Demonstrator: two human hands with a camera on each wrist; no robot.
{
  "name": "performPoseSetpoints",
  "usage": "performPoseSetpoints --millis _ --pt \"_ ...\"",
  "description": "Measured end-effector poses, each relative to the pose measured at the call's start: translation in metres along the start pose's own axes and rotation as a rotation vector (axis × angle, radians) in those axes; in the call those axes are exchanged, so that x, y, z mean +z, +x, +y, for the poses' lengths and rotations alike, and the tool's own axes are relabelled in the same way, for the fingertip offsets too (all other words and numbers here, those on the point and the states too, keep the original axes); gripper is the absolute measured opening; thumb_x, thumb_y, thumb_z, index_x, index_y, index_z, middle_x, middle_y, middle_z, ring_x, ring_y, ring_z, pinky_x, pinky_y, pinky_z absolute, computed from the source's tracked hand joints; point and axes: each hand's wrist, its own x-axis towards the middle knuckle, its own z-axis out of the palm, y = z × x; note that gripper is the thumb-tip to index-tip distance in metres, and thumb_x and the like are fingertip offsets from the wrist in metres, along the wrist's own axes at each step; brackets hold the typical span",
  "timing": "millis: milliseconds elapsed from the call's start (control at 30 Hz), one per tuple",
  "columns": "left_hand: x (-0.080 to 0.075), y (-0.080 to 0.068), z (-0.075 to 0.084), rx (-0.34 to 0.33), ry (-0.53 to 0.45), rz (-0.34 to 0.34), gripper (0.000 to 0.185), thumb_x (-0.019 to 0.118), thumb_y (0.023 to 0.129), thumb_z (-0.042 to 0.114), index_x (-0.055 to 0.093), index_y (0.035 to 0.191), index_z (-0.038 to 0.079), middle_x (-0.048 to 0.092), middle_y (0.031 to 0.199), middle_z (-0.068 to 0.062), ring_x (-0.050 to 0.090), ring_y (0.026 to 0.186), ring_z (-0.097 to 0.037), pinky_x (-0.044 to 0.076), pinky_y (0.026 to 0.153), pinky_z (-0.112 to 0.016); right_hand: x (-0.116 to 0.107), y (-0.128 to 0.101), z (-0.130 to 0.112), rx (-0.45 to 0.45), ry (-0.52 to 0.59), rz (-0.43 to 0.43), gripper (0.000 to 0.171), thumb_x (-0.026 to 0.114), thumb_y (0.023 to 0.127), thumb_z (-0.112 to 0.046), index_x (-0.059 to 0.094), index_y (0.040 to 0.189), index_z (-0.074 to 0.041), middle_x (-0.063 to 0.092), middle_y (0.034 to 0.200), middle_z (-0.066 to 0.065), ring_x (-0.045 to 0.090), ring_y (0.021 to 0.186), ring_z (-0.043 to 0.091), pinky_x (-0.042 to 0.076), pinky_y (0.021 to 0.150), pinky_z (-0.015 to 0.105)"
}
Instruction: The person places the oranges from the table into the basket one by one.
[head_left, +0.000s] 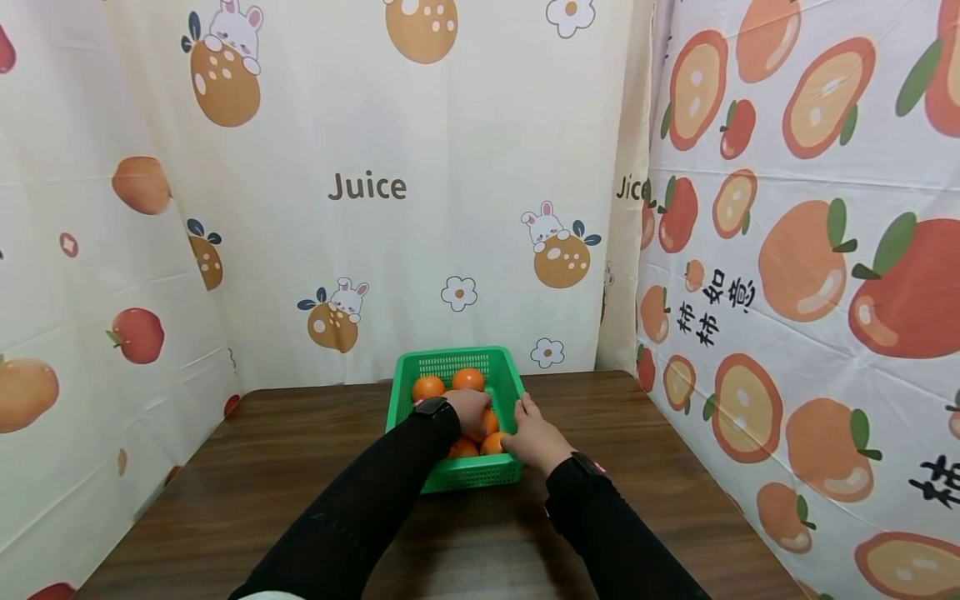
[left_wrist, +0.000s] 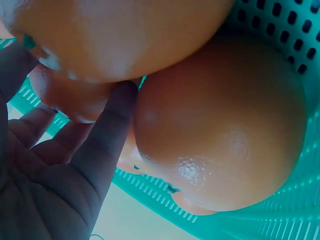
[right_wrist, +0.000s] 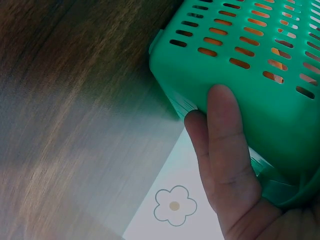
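A green plastic basket (head_left: 450, 358) stands at the back middle of the brown table (head_left: 262, 467) and holds several oranges (head_left: 428, 387). My left hand (head_left: 468, 408) reaches into the basket and rests on the oranges. In the left wrist view its fingers (left_wrist: 107, 130) lie fairly straight, one tip touching the gap between two big oranges (left_wrist: 220, 130), with the basket's mesh wall (left_wrist: 280, 20) behind. My right hand (head_left: 532, 433) holds the basket's near right wall. In the right wrist view a finger (right_wrist: 225, 140) presses on the outside of the slotted wall (right_wrist: 260, 75).
Fruit-printed cloth walls (head_left: 810, 250) close the table in at the back, left and right. Bare dark wood (right_wrist: 75, 100) lies around the basket, with most free room in front and to the left. Both arms wear black sleeves.
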Motion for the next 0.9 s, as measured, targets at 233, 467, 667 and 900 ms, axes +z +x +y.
performPoseSetpoints --millis 233,467,667,900 --pt "0.002 0.002 -0.004 0.003 -0.011 -0.011 0.04 0.081 0.095 0.03 0.068 0.129 0.016 0.074 0.117 -0.001 0.062 0.091 -0.015 0.054 0.091 -0.035 -0.001 -0.001 -0.002 0.004 0.041 -0.008 0.082 0.064 0.103 -0.025 0.021 0.17 -0.006 0.006 0.181 0.008 0.061 0.097 0.031 0.047 0.072 0.034" --pt "-0.011 -0.016 0.002 0.014 0.002 -0.026 0.051 0.079 0.097 0.031 0.064 0.143 0.016 0.072 0.135 -0.002 0.068 0.109 -0.017 0.055 0.1 -0.037 0.0 0.0 -0.001 -0.002 0.016 -0.018 0.081 0.063 0.103 -0.026 0.021 0.17 -0.006 0.007 0.181 0.009 0.061 0.088 0.028 0.048 0.067 0.032" --pt "-0.022 -0.024 -0.003 0.064 -0.043 -0.007 0.036 0.077 0.099 0.024 0.069 0.132 0.012 0.074 0.118 -0.005 0.067 0.099 -0.019 0.054 0.091 -0.034 -0.001 0.002 -0.001 -0.012 -0.039 0.0 0.08 0.063 0.104 -0.028 0.023 0.169 -0.003 0.01 0.181 0.011 0.061 0.109 0.031 0.048 0.076 0.035" --pt "-0.02 -0.028 -0.018 0.067 -0.112 0.005 0.029 0.076 0.1 0.025 0.07 0.126 0.013 0.071 0.104 0.001 0.056 0.084 -0.014 0.05 0.085 -0.032 0.001 0.003 -0.002 0.013 -0.004 -0.02 0.081 0.063 0.104 -0.028 0.021 0.17 -0.006 0.007 0.181 0.01 0.061 0.102 0.029 0.051 0.07 0.032"
